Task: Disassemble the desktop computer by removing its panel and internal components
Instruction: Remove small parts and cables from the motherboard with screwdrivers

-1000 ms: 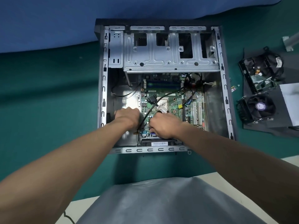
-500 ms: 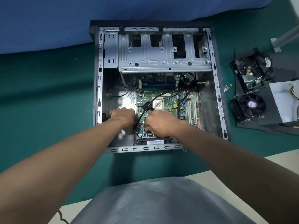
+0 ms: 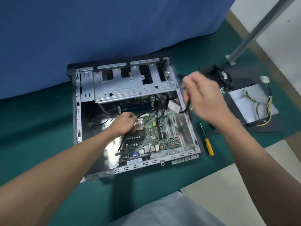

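Observation:
The open desktop case (image 3: 77,111) lies on its side on the green mat, with the green motherboard (image 3: 164,137) inside and the silver drive cage (image 3: 130,85) at its far end. My left hand (image 3: 125,123) is down inside the case beside the bare CPU socket (image 3: 139,125), fingers curled round a black cable (image 3: 121,144) that runs toward the rear ports. My right hand (image 3: 203,98) is raised over the case's right wall and pinches a second black cable (image 3: 187,107), whose end hangs below the fingers.
A yellow-handled screwdriver (image 3: 209,146) lies on the mat right of the case. Further right on a dark sheet are a silver power supply (image 3: 247,103) with coloured wires and a black fan (image 3: 223,77). A metal post (image 3: 254,33) stands at the back right. A blue cloth (image 3: 97,30) hangs behind.
My right hand has lifted out of the case, up and to the right, with a black cable in it. My left hand has moved toward the CPU socket. The view has tilted and pulled back.

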